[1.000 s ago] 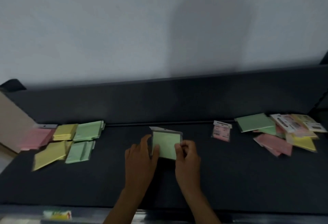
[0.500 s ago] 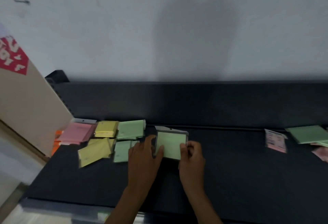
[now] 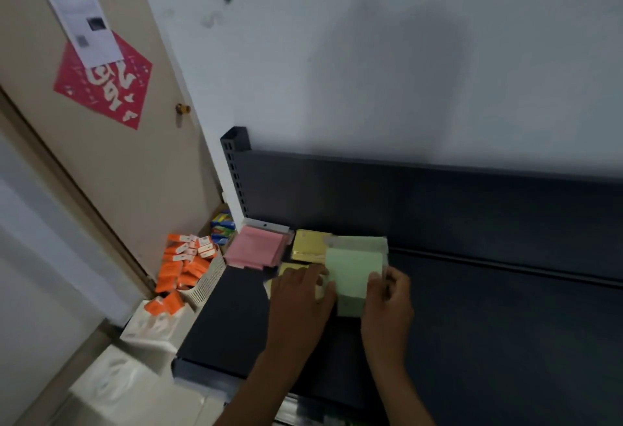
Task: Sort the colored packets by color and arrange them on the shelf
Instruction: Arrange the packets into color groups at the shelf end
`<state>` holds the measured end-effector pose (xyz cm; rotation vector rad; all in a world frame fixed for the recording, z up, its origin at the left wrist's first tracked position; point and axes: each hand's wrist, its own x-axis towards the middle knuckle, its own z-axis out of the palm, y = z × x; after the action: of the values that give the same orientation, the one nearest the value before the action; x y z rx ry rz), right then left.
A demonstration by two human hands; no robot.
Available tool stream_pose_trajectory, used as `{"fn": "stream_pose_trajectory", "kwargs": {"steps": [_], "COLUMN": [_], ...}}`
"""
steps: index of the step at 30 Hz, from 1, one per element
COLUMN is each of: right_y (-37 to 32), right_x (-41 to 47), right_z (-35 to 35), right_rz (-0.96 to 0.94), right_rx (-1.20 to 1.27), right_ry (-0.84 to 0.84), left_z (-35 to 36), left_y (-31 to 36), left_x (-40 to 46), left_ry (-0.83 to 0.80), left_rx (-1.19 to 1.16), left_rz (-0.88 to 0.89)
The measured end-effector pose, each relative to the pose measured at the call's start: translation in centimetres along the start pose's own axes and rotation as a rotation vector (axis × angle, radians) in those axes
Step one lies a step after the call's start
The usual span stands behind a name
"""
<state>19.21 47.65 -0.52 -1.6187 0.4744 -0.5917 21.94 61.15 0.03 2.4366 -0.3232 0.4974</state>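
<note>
A light green packet [image 3: 352, 274] is pinched between my left hand [image 3: 300, 301] on its left edge and my right hand [image 3: 387, 304] on its right edge. It lies over other green packets [image 3: 364, 243] at the left end of the dark shelf [image 3: 505, 324]. A pink stack [image 3: 256, 248] sits in the far left corner. Beside it lies a yellow packet [image 3: 310, 245], and another yellow one [image 3: 288, 269] is partly hidden under my left hand.
Left of the shelf, a white basket [image 3: 205, 282] holds several orange packs [image 3: 185, 263]. White tissue packs [image 3: 155, 324] lie on the floor below it. A beige door [image 3: 101, 156] with a red sign stands further left. The shelf's back panel [image 3: 438, 203] rises behind the packets.
Both hands have carried the green packet leftward onto the green pile beside the yellow packets. The view has swung left, so the mixed pile on the right is out of sight.
</note>
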Motion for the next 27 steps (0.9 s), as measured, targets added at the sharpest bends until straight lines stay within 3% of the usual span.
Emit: {"fn": "stream_pose_trajectory", "kwargs": {"steps": [8, 11, 18, 27], "right_y": [0.6, 0.7, 2.0, 4.3], "right_x": [1.2, 1.9, 4.6, 5.7], "right_z": [0.6, 0.6, 1.3, 1.7], "right_rz": [0.038, 0.013, -0.149, -0.179], "right_rx": [-0.041, -0.053, -0.383, -0.505], "right_ry": [0.025, 0.044, -0.097, -0.154], "left_z": [1.3, 2.0, 2.9, 4.1], "left_y": [-0.9, -0.7, -0.5, -0.4], "left_x": [0.1, 0.6, 2.8, 2.4], "left_ry": [-0.012, -0.091, -0.113, -0.150], "left_rx": [-0.077, -0.066, 0.005, 0.004], "left_rz": [0.086, 0.091, 0.086, 0.069]}}
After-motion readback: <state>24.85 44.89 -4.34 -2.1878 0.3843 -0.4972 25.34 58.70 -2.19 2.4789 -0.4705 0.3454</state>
